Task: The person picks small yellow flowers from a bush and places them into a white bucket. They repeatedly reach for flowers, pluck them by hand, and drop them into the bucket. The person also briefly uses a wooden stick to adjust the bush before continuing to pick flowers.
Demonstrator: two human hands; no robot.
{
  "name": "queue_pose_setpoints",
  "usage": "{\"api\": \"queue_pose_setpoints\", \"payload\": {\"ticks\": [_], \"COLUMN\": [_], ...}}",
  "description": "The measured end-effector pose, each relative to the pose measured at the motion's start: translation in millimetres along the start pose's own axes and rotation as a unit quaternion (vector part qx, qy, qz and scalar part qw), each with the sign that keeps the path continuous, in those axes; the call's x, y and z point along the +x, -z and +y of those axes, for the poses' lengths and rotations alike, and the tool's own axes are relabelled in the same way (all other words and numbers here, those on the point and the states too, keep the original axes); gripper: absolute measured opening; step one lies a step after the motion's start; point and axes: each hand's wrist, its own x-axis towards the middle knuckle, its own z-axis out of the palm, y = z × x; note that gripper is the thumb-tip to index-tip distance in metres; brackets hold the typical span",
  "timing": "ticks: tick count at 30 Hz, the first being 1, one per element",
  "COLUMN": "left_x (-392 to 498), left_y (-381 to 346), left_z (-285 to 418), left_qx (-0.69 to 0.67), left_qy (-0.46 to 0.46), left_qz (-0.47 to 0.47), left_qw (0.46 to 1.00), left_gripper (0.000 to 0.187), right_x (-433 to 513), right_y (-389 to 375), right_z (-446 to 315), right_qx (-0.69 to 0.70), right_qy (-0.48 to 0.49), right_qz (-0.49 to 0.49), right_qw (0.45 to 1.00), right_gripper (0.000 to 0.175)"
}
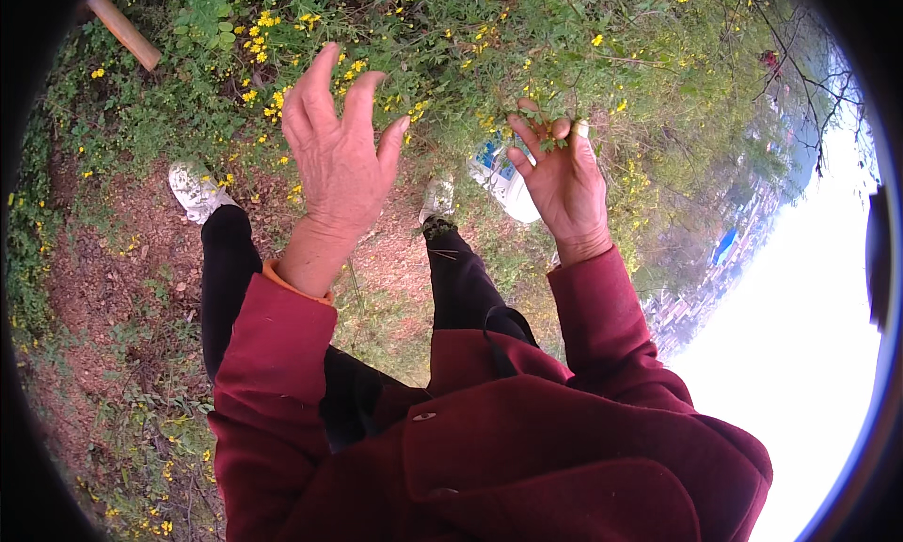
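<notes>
My left hand (346, 140) is raised with its fingers apart and nothing in it, in front of yellow-flowered plants (264, 38). My right hand (561, 168), palm up, has its thumb and fingertips closed on a thin leafy stem (554, 141) of the flowering growth. Just behind and left of the right hand stands or leans a white plastic bucket (518, 196) with a blue printed patch, partly hidden by that hand.
A wooden handle (127, 31) juts in at the upper left. My white shoes (197, 189) stand on reddish, leaf-strewn soil (99, 260). Bare twigs (797, 69) hang at the upper right. Far-off buildings (698, 288) lie below the slope.
</notes>
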Motion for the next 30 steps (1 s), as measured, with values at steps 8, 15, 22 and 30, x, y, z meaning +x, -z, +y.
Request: {"api": "queue_pose_setpoints", "payload": {"ticks": [8,15,22,30], "left_x": [-11.3,-25.6,-19.9,-1.2], "left_y": [-20.5,-54.2,-42.8,-32.2], "left_z": [31.1,24.6,-10.4,14.6], "left_qx": [-0.427,-0.496,-0.399,-0.144], "left_qy": [0.147,0.35,0.391,0.005], "left_qz": [-0.269,-0.355,-0.329,0.017], "left_qw": [0.851,0.711,0.762,0.989], "left_gripper": [0.059,0.025,0.026,0.058], "right_x": [-2.7,-1.5,11.0,-4.3], "right_y": [3.3,14.6,61.1,28.0], "right_z": [3.3,-3.7,-48.8,-52.2], "right_qx": [-0.005,-0.069,0.059,0.134], "right_qy": [0.011,0.043,0.069,0.001], "right_qz": [0.023,0.023,0.089,-0.007], "right_qw": [1.0,0.996,0.992,0.991], "right_gripper": [0.028,0.027,0.019,0.018]}}
